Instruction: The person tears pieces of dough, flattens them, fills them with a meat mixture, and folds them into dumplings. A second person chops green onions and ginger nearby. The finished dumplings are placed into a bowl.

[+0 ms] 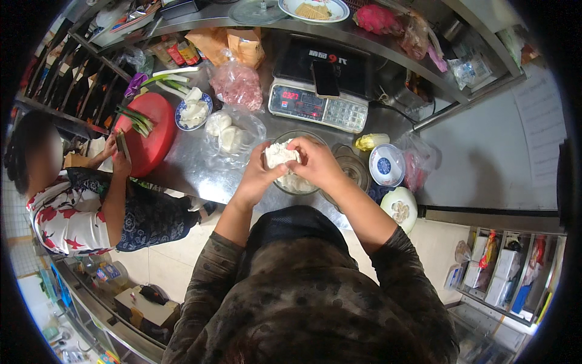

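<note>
Between my left hand point(259, 172) and my right hand point(317, 163) is a rough white lump that looks like dough point(281, 154). Both hands grip it, one from each side. Directly beneath is a round glass bowl point(313, 135) with more whitish material point(295, 183) in it. To the right of the bowl, partly behind my right forearm, is a round glass lid or dish point(352, 170). Left of the bowl lies a clear plastic bag point(250, 129) holding smooth white rounds point(232, 138).
A kitchen scale point(298, 107) carries a phone point(325, 79). Minced meat in a bag point(236, 84) lies beside it. At left, a co-worker point(86, 204) holds a knife point(122, 148) by a red cutting board point(157, 150) with scallions. A blue-patterned bowl point(386, 164) and cut winter melon point(400, 209) sit right.
</note>
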Demonstrator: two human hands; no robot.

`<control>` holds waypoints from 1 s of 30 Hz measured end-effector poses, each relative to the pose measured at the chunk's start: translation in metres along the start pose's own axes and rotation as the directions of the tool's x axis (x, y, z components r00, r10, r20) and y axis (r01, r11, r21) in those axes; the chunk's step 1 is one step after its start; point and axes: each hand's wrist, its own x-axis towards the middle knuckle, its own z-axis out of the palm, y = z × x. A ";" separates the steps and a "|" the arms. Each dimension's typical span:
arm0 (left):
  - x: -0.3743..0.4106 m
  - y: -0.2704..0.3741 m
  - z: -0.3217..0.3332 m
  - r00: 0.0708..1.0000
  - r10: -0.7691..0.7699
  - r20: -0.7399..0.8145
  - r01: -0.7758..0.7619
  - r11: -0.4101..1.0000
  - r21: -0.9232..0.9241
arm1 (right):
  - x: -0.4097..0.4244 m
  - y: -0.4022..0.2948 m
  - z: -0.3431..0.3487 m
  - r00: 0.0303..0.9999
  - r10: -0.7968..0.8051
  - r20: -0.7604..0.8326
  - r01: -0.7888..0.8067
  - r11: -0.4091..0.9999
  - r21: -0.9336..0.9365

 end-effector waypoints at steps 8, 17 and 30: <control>0.010 0.021 -0.002 0.992 -0.023 0.128 0.032 0.997 -0.071 | 0.016 0.001 0.009 0.992 0.034 -0.121 0.002 0.957 0.289; 0.015 0.000 -0.047 0.902 -0.240 -0.358 -0.146 0.612 -0.777 | 0.025 0.003 0.000 0.937 0.348 -0.017 -0.035 0.144 0.989; -0.021 0.004 -0.038 0.909 -0.322 -0.264 0.154 0.850 -0.505 | -0.001 0.058 0.043 0.973 0.084 0.215 -0.041 0.980 -0.197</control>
